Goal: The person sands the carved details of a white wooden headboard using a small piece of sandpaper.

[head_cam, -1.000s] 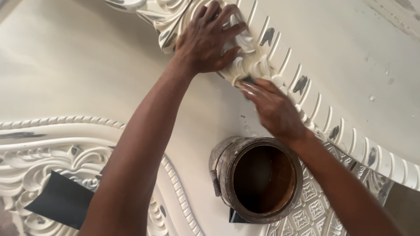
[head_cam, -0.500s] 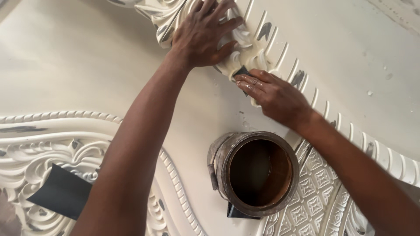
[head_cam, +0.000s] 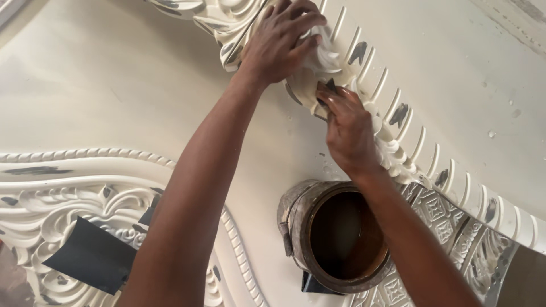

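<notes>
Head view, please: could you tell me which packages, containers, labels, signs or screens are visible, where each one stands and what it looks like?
Labels, signs, screens: none visible.
Tin can: the only container, open-topped, round, its rim and sides crusted with pale dried coating, dark brown inside; it stands at bottom centre on the cream carved panel, just below the right hand and right of the left forearm.

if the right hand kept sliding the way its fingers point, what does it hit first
Probably the left hand: the right hand points up-left along the carved white moulding, and the left hand's fingers lie just ahead on that same ridge.
</notes>
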